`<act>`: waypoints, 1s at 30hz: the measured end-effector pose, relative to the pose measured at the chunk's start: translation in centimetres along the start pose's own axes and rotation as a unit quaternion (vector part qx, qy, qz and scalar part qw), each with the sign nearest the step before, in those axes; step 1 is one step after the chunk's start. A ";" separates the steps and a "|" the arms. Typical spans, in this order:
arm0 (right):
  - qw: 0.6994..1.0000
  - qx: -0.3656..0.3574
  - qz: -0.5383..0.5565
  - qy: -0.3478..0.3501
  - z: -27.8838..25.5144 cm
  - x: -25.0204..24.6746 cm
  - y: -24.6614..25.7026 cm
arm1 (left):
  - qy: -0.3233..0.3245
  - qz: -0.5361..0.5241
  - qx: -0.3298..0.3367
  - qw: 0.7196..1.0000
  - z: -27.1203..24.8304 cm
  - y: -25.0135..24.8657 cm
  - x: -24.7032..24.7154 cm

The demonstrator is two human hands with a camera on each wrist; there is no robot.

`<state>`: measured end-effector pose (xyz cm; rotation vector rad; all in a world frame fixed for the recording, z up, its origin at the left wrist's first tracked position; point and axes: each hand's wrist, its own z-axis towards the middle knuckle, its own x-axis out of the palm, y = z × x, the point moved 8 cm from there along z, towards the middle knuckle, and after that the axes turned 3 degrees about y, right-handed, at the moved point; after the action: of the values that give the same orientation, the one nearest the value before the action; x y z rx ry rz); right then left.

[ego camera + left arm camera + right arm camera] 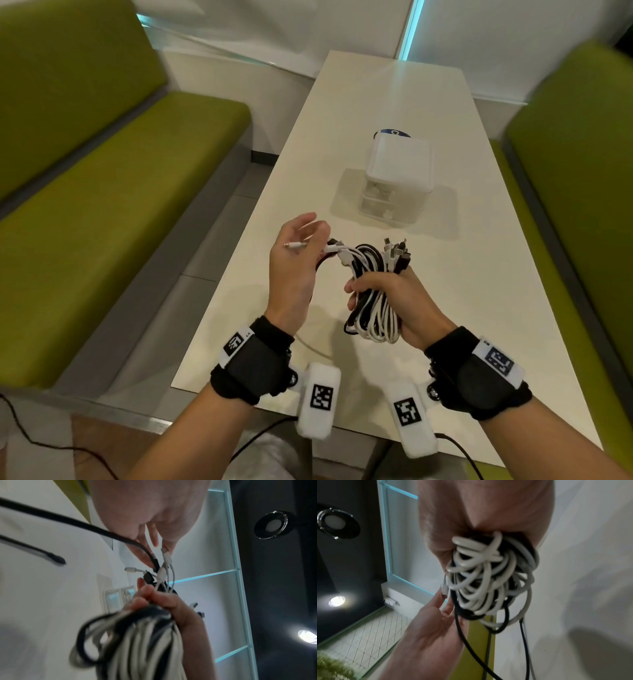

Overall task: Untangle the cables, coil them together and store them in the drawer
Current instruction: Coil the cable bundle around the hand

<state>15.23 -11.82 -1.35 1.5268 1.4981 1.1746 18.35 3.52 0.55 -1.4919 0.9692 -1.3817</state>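
The coil (375,298) is gripped above the counter (387,102) in the right hand (394,298), loose ends are pinched by the left hand (294,260), and loops could slip out if that fist is relaxed before the shut drawer (387,205) is reached.

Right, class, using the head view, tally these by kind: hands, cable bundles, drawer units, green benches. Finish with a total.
Hands: 2, left hand and right hand
Cable bundle: 1
Drawer unit: 1
Green benches: 2
Total: 6
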 end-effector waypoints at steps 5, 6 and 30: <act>1.000 0.010 -0.016 0.010 0.3 -0.4 -0.1 | 0.039 0.025 0.007 0.999 1.3 -0.8 0.1; 1.000 0.006 -0.014 -0.006 0.4 -0.7 -0.1 | 0.040 0.024 0.002 0.999 1.2 -0.5 0.0; 0.998 -0.006 0.015 -0.054 1.0 -3.3 0.2 | 0.208 0.310 -0.058 0.926 0.4 2.2 -1.2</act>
<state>16.48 -15.02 -1.95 1.5843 1.3992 1.0986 18.70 3.97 -1.96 -0.8472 1.6447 -1.1868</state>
